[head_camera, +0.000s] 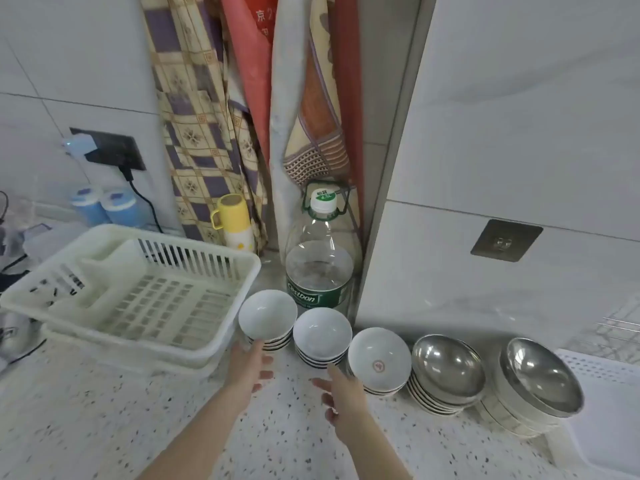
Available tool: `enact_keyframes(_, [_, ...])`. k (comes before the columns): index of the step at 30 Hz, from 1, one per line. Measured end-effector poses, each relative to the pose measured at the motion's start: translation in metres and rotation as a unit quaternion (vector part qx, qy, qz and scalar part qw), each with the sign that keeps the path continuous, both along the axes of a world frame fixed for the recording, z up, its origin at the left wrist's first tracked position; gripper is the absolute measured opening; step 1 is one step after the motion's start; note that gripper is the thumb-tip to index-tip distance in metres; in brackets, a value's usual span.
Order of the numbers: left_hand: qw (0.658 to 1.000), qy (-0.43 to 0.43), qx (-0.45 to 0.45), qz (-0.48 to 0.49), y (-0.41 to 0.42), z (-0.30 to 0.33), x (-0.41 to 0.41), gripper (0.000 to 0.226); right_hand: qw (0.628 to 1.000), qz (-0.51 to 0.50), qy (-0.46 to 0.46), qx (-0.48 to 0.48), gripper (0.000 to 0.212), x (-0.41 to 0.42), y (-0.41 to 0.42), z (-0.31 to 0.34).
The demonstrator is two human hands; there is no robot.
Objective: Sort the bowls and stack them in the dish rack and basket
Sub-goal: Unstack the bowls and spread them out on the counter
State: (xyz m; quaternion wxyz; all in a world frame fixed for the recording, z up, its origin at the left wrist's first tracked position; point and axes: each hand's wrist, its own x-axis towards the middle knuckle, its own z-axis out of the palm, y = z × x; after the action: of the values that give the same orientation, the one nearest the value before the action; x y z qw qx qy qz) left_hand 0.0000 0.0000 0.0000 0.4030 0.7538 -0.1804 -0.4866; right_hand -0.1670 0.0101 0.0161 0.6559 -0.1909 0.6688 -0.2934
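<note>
Three stacks of white ceramic bowls stand in a row on the speckled counter: a left stack [267, 315], a middle stack [322, 332] and a right stack [379, 358] with a red mark inside its top bowl. Two stacks of steel bowls [448, 368] [543, 374] sit further right, tilted. The cream dish rack [131, 289] is at the left with nothing in it. My left hand [249, 367] touches the rim of the left stack's top bowl with its thumb, fingers apart. My right hand [341, 393] hovers open just below the middle stack.
A large water bottle [320, 265] stands behind the bowls in the corner. A yellow flask [235, 221] and two blue containers [104, 206] are behind the rack. A white perforated basket edge [602, 375] shows at the right. Hanging cloths cover the wall.
</note>
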Motion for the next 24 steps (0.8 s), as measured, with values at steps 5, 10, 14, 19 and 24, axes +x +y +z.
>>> enact_keyframes(5, [1.000, 0.001, 0.004, 0.011, -0.018, 0.000, 0.003, 0.031, 1.000, -0.007, 0.001, 0.015, 0.011, 0.018, -0.023, -0.006])
enact_keyframes(10, [1.000, -0.020, -0.014, -0.002, -0.026, 0.001, 0.006, 0.036, 0.997, -0.022, 0.068, -0.015, 0.020, 0.031, -0.034, -0.015])
enact_keyframes(14, [1.000, 0.003, -0.031, -0.002, -0.027, 0.000, 0.009, 0.047, 0.993, -0.044, 0.109, -0.029, 0.032, 0.042, -0.034, -0.020])
enact_keyframes(19, [0.998, 0.031, -0.062, -0.012, -0.026, -0.001, 0.017, 0.045, 0.986, -0.066, 0.150, -0.028, 0.027, 0.053, -0.035, -0.020])
enact_keyframes(24, [0.994, 0.081, -0.079, -0.002, -0.028, 0.003, 0.024, 0.043, 0.980, -0.120, 0.157, -0.025, 0.023, 0.059, -0.039, -0.013])
